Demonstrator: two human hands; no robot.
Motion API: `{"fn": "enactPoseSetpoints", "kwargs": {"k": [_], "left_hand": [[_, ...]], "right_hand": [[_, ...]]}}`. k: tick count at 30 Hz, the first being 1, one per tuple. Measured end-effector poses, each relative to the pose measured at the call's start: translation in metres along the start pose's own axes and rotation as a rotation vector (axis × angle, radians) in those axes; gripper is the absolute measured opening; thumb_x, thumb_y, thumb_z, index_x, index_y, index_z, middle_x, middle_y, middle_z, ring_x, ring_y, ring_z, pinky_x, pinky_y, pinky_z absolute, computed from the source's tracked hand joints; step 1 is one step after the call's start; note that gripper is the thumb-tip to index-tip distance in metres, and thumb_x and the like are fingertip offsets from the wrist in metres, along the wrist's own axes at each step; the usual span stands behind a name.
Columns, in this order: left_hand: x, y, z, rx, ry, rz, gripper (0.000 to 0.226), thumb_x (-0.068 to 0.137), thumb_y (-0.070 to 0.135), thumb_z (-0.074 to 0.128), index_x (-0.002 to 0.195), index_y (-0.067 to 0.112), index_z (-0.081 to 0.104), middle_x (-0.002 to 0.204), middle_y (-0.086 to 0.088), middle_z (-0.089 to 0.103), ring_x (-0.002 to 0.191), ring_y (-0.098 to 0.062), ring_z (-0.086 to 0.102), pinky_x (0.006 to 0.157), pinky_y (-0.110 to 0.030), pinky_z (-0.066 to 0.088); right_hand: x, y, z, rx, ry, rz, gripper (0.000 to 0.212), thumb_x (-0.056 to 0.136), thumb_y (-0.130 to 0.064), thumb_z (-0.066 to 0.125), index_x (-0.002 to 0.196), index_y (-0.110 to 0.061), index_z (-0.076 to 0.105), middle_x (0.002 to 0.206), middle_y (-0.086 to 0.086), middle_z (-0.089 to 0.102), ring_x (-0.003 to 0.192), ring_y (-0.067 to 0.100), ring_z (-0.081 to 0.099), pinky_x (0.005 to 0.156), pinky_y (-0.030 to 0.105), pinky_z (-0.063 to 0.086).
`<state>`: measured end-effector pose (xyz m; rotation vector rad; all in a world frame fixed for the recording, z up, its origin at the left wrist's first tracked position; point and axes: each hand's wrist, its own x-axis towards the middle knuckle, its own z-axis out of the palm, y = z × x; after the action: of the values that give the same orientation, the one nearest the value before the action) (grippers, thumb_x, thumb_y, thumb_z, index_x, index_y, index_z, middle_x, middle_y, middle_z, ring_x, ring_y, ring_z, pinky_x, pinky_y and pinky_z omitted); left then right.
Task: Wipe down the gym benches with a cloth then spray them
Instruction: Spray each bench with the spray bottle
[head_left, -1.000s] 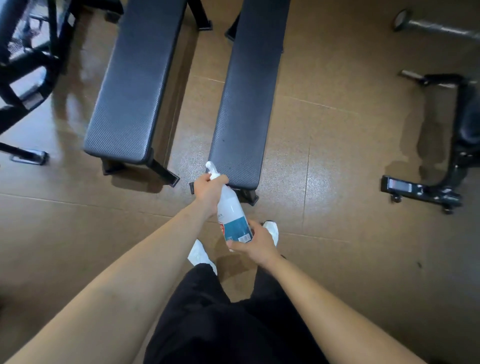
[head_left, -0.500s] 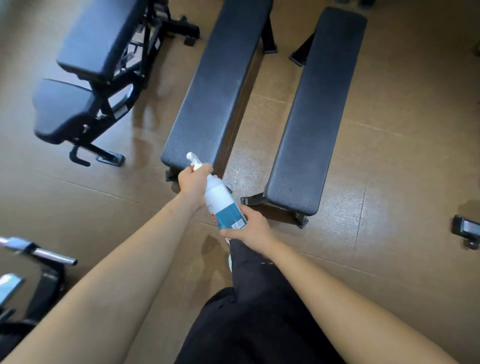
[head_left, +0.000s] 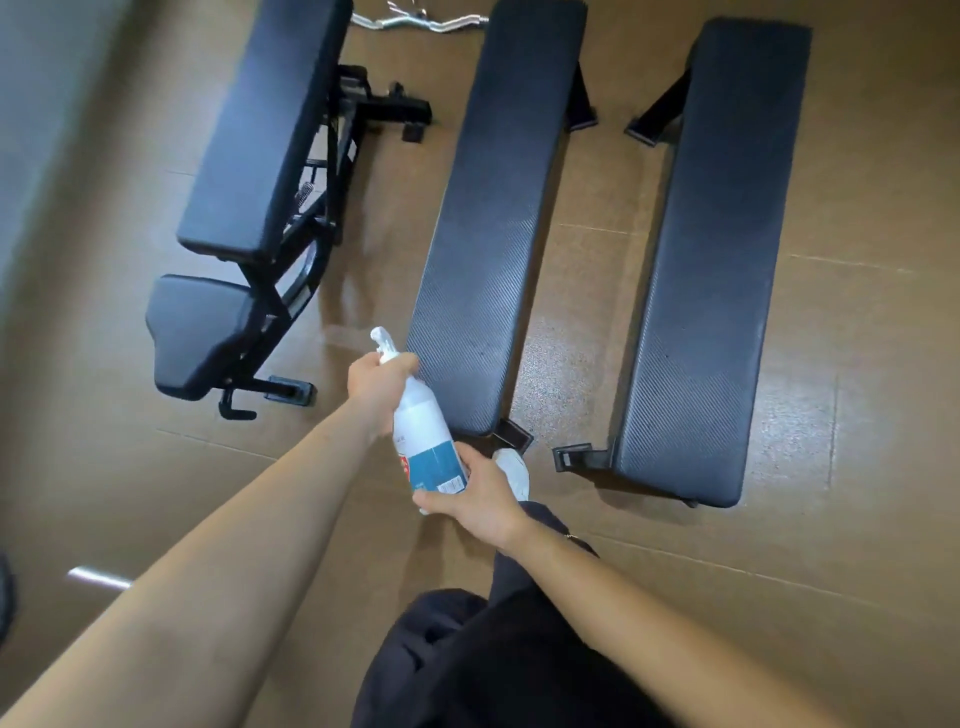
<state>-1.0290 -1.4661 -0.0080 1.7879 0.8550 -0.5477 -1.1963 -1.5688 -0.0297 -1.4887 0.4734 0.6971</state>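
Observation:
I hold a white spray bottle (head_left: 423, 431) with a blue label in both hands. My left hand (head_left: 376, 387) grips its neck under the white nozzle, and my right hand (head_left: 480, 499) cups its base. The nozzle sits just left of the near end of the middle flat bench (head_left: 488, 234), a long dark padded one. A second flat bench (head_left: 711, 260) lies parallel to its right. An adjustable incline bench (head_left: 260, 135) with a separate seat pad stands at the left. No cloth is visible.
The floor is brown and glossy. A curl bar (head_left: 415, 22) lies at the top beyond the benches. A metal bar end (head_left: 98, 578) shows at the lower left. My white shoe (head_left: 511, 470) stands by the middle bench's foot, my dark trousers below.
My view has swung left and forward, so both flat benches shifted right in the frame and the incline bench came into full view. Both hands keep the same hold on the bottle.

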Motion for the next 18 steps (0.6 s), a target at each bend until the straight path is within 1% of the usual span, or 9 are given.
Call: {"fn": "enactPoseSetpoints", "kwargs": {"k": [2, 4, 5, 7, 9, 10, 14, 17, 18], "left_hand": [[0.014, 0.013, 0.0, 0.048, -0.01, 0.017, 0.018, 0.077, 0.01, 0.072, 0.091, 0.005, 0.062, 0.084, -0.016, 0.06, 0.067, -0.024, 0.061, 0.062, -0.034, 0.054], [0.025, 0.025, 0.001, 0.074, -0.056, 0.043, 0.026, 0.078, 0.011, 0.076, 0.1, 0.007, 0.064, 0.089, -0.015, 0.064, 0.073, -0.026, 0.065, 0.07, -0.041, 0.059], [0.028, 0.032, 0.002, 0.081, -0.075, 0.051, 0.027, 0.079, 0.011, 0.078, 0.102, 0.008, 0.065, 0.09, -0.015, 0.065, 0.075, -0.027, 0.066, 0.073, -0.043, 0.061], [0.035, 0.047, 0.006, 0.071, -0.073, 0.059, 0.019, 0.08, 0.008, 0.076, 0.095, 0.008, 0.065, 0.088, -0.016, 0.063, 0.074, -0.028, 0.065, 0.075, -0.046, 0.061], [0.04, 0.06, 0.012, 0.048, -0.055, 0.058, 0.011, 0.081, 0.005, 0.072, 0.086, 0.007, 0.062, 0.084, -0.015, 0.059, 0.07, -0.027, 0.063, 0.074, -0.043, 0.058], [0.043, 0.066, 0.015, 0.045, -0.054, 0.061, 0.01, 0.081, 0.004, 0.07, 0.084, 0.007, 0.062, 0.082, -0.015, 0.058, 0.068, -0.027, 0.062, 0.072, -0.041, 0.057], [0.057, 0.085, 0.017, 0.074, -0.148, 0.111, 0.015, 0.08, 0.005, 0.072, 0.09, 0.008, 0.061, 0.083, -0.014, 0.06, 0.067, -0.024, 0.062, 0.07, -0.038, 0.058], [0.073, 0.097, 0.013, 0.1, -0.232, 0.166, 0.022, 0.08, 0.008, 0.079, 0.095, 0.012, 0.064, 0.088, -0.01, 0.064, 0.073, -0.022, 0.064, 0.076, -0.04, 0.06], [0.078, 0.101, 0.01, 0.086, -0.244, 0.167, 0.021, 0.079, 0.007, 0.078, 0.094, 0.011, 0.065, 0.085, -0.009, 0.064, 0.072, -0.022, 0.064, 0.075, -0.04, 0.061]], "right_hand": [[0.016, -0.008, 0.002, 0.022, -0.002, 0.003, 0.068, 0.073, -0.044, 0.086, 0.131, -0.029, 0.054, 0.12, -0.01, 0.066, 0.11, 0.006, 0.065, 0.096, 0.03, 0.057], [0.028, -0.017, 0.005, 0.055, 0.025, 0.008, 0.071, 0.067, -0.053, 0.086, 0.128, -0.032, 0.057, 0.117, -0.011, 0.067, 0.109, 0.007, 0.067, 0.095, 0.035, 0.059], [0.034, -0.021, 0.006, 0.079, 0.04, 0.017, 0.072, 0.064, -0.055, 0.085, 0.126, -0.031, 0.058, 0.115, -0.01, 0.068, 0.108, 0.008, 0.068, 0.094, 0.036, 0.059], [0.044, -0.029, 0.005, 0.091, 0.069, 0.011, 0.068, 0.064, -0.052, 0.086, 0.123, -0.03, 0.06, 0.112, -0.008, 0.071, 0.105, 0.008, 0.069, 0.093, 0.037, 0.06], [0.051, -0.037, 0.002, 0.096, 0.111, -0.007, 0.064, 0.065, -0.047, 0.086, 0.12, -0.028, 0.061, 0.109, -0.008, 0.072, 0.101, 0.008, 0.07, 0.092, 0.037, 0.06], [0.056, -0.04, 0.001, 0.098, 0.125, -0.019, 0.062, 0.066, -0.046, 0.087, 0.12, -0.028, 0.061, 0.109, -0.007, 0.072, 0.101, 0.008, 0.07, 0.092, 0.037, 0.06], [0.068, -0.058, 0.005, 0.112, 0.185, -0.036, 0.061, 0.07, -0.044, 0.086, 0.123, -0.027, 0.06, 0.111, -0.006, 0.071, 0.104, 0.01, 0.07, 0.091, 0.036, 0.06], [0.077, -0.076, 0.015, 0.149, 0.254, -0.031, 0.055, 0.075, -0.033, 0.087, 0.124, -0.024, 0.062, 0.111, -0.005, 0.072, 0.103, 0.011, 0.07, 0.09, 0.03, 0.06], [0.081, -0.081, 0.02, 0.155, 0.276, -0.032, 0.052, 0.077, -0.029, 0.087, 0.123, -0.023, 0.063, 0.11, -0.005, 0.072, 0.103, 0.012, 0.07, 0.089, 0.029, 0.06]]}}
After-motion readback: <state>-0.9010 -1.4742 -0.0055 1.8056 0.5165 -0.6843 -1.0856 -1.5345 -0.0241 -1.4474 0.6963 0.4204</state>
